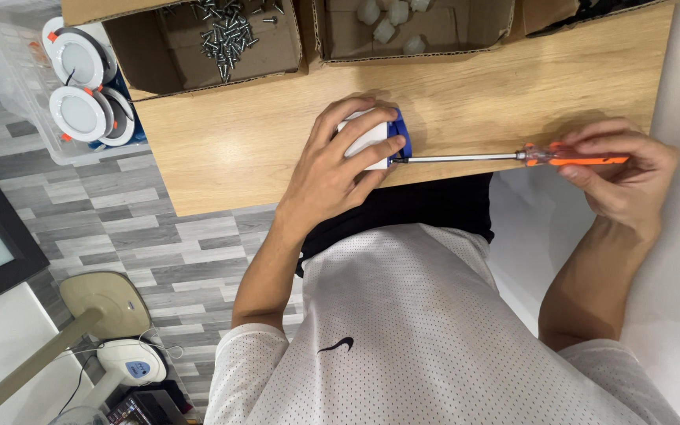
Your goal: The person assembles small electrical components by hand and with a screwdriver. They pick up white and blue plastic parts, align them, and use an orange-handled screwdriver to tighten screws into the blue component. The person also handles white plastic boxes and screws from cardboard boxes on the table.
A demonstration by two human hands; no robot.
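- Centrally, a small white and blue plastic part (377, 140) rests near the front edge of a wooden table (238, 149).
- The left hand (336, 161) wraps over the part, fingers curled around it and pressing it to the tabletop.
- A screwdriver (513, 157) lies level, its metal tip touching the part's blue side and its orange handle pointing right.
- The right hand (623, 169) pinches the orange handle between fingertips and thumb, just past the table's right edge.
- Behind, at the table's far edge, an open cardboard box (206, 51) holds loose metal screws; a second box (411, 31) beside it holds small white pieces.
- Left of the table, a clear plastic bin (25, 94) holds round white light fittings, above a grey wood-pattern floor.
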